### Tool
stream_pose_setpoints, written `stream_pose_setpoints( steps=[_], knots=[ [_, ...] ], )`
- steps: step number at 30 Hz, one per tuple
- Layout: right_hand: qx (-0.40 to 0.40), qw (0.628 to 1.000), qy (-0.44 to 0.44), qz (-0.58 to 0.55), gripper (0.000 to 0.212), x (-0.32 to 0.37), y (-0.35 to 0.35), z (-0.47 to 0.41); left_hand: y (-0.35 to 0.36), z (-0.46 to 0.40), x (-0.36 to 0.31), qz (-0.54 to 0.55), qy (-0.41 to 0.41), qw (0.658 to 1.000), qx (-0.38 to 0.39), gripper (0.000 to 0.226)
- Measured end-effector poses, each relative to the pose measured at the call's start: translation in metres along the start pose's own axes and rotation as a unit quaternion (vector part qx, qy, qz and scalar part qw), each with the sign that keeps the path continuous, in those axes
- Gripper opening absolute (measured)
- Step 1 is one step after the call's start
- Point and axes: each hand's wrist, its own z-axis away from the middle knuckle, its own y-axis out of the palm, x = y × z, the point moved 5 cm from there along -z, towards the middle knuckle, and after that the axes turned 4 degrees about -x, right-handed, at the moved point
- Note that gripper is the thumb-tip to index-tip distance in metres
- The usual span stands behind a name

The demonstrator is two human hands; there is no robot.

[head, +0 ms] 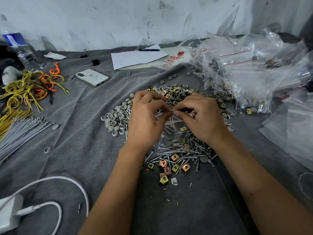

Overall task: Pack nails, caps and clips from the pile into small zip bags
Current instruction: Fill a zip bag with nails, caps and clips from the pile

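A pile of silver nails [179,156], grey round caps [115,120] and brass-coloured clips [166,166] lies on the grey cloth in the middle. Above it hangs a small clear zip bag [176,131] with nails, caps and clips inside. My left hand [145,119] and my right hand [201,119] meet at the bag's top edge, each pinching the zip strip between thumb and fingers. The bag's lower part rests on the pile.
A heap of filled zip bags [240,73] lies at the right, with flat bags [291,126] nearer. A phone [92,77], paper with a pen [137,58], yellow and orange ties [28,89], grey cable ties [18,134], a bottle [17,46] and a white charger [10,212] lie around.
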Motion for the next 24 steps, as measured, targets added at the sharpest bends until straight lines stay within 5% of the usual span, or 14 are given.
stream_pose_setpoints(
  steps=[24],
  knots=[
    [0.04,0.999,0.018,0.021,0.012,0.0022,0.0008,0.0003,-0.0001,-0.0022,0.0009,0.062,-0.068,0.996,0.012,0.009]
  ],
)
